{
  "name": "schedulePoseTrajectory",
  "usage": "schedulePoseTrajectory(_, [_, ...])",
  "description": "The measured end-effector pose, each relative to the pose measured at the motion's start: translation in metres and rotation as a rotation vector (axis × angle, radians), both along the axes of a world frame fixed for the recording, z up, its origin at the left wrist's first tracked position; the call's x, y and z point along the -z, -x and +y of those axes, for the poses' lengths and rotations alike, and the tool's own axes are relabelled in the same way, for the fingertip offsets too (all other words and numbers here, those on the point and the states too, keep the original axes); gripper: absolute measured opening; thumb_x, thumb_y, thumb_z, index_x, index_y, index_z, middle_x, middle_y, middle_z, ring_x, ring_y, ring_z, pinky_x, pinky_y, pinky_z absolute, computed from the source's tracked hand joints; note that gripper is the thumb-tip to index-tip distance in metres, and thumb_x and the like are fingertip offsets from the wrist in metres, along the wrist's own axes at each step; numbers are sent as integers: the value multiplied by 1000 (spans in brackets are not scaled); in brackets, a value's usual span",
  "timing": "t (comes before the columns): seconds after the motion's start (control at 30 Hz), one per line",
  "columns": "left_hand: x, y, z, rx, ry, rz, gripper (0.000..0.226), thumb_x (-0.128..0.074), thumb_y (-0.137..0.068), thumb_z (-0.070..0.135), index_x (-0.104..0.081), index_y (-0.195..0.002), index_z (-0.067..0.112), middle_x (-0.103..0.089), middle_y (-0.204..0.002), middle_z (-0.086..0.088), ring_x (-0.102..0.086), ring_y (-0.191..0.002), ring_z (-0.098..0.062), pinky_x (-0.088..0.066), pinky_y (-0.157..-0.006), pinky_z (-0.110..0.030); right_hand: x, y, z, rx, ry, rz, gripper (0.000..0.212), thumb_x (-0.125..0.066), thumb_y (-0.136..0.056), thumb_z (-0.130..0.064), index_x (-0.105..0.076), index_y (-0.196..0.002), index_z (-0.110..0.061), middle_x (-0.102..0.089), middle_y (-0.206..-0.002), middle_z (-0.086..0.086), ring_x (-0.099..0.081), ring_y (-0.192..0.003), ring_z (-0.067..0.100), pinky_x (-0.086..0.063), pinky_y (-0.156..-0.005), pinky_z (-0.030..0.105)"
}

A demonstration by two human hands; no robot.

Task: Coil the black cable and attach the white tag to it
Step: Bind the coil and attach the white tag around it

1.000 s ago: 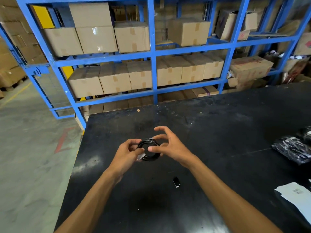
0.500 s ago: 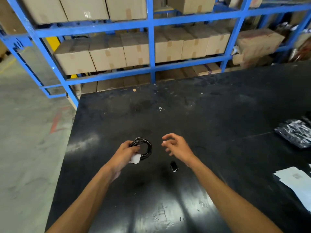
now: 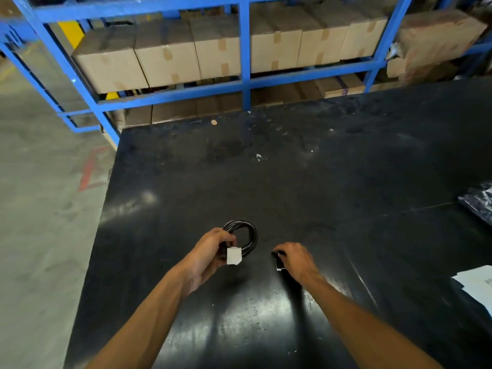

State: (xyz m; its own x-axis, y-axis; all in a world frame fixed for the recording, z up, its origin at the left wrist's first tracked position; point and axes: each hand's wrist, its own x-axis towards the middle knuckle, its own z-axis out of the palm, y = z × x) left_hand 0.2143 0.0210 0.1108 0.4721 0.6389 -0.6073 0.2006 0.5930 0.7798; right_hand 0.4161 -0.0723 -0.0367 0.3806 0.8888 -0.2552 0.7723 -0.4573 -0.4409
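a coiled black cable (image 3: 243,235) is held above a black table (image 3: 346,182) by the left hand (image 3: 210,253), whose fingers are clamped on the near side of the loop. a white tag (image 3: 234,255) is seen at the gripped part of the coil, just beside the thumb; whether it is fixed to the cable cannot be told. the right hand (image 3: 295,258) is lowered to the table a little to the right of the coil, its fingers curled over a small black object (image 3: 278,263) with a white edge; a firm pinch on it cannot be confirmed. the two hands are kept apart. white paper (image 3: 476,284) is laid at the table's right edge, and a dark plastic bag (image 3: 479,202) is seen farther back on the same side. blue shelving (image 3: 245,49) stacked with cardboard boxes (image 3: 167,57) is seen behind the table, and a grey floor (image 3: 40,209) to the left.
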Motion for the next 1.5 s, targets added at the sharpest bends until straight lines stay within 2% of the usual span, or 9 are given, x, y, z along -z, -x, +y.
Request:
schedulePoseTrajectory(0.1, [3, 0, 2, 11, 18, -34, 8, -51, -89, 6, -48, -83, 10, -51, -78, -8, -50, -64, -17, -47, -57, -29, -5, 7, 9, 169, -180, 160, 21, -65, -93, -9, -74, -109, -19, -77, -104, 5, -72, -98, 21, -56, -91, 33])
schedulePoseTrajectory(0.2, [5, 3, 3, 43, 17, -63, 5, -52, -93, 10, -48, -90, 11, -53, -77, -5, -53, -65, -15, -49, -58, -27, -32, 15, 23, 338, -434, 398, 17, -77, -83, -4, -69, -85, -19, -74, -79, 1, -71, -75, 14, -59, -75, 28])
schedulePoseTrajectory(0.37, [5, 11, 0, 142, -28, -213, 13, -54, -94, 19, -54, -103, 10, -68, -73, 6, -65, -67, -5, -52, -61, -21, -93, 22, 42, 231, -607, 592, 19, -81, -78, 0, -72, -79, -16, -72, -71, -4, -68, -62, -2, -54, -63, 13])
schedulePoseTrajectory(0.53, [-6, 15, -9, 197, -281, -99, 27, -50, -96, 36, -57, -109, 14, -63, -78, 9, -59, -73, -4, -46, -68, -24, -135, 30, 41, 58, -591, 627, 14, -80, -78, 0, -76, -81, -13, -75, -79, -3, -71, -73, 1, -55, -74, 15])
schedulePoseTrajectory(0.63, [-11, 15, -16, 209, -481, 18, 27, -44, -97, 41, -56, -104, 18, -57, -83, 6, -53, -72, -2, -44, -67, -22, -151, 33, 42, 40, -582, 662, 16, -80, -78, 2, -75, -81, -13, -74, -77, -1, -70, -68, 1, -55, -68, 16])
schedulePoseTrajectory(0.77, [-23, 17, -23, 209, -689, 102, 20, -41, -99, 37, -49, -97, 18, -57, -83, 4, -51, -62, 6, -45, -56, -14, -174, 34, 33, 34, -558, 796, 16, -79, -80, 1, -73, -83, -13, -74, -72, 7, -70, -65, 9, -56, -61, 20])
schedulePoseTrajectory(1.1, [-51, 25, -40, 224, -976, 105, 14, -41, -99, 33, -46, -87, 28, -66, -82, 4, -60, -71, 3, -44, -59, -12, -214, 48, 18, 106, -405, 1045, 16, -66, -91, 1, -64, -98, -13, -66, -80, 8, -60, -66, 15, -47, -60, 23])
schedulePoseTrajectory(1.3, [-63, 28, -48, 149, -588, -83, 20, -48, -98, 29, -58, -102, 13, -63, -84, 4, -59, -68, 4, -46, -56, -16, -231, 59, 16, 229, -367, 1114, 15, -66, -91, 2, -64, -99, -11, -61, -76, 4, -53, -61, 13, -37, -56, 23])
schedulePoseTrajectory(1.5, [-75, 33, -45, 132, -315, -238, 33, -51, -96, 30, -64, -112, 3, -71, -86, -4, -66, -78, -12, -49, -64, -23, -250, 61, 3, 154, -431, 1001, 15, -75, -86, -9, -71, -100, -7, -72, -83, 4, -65, -73, 16, -50, -65, 24])
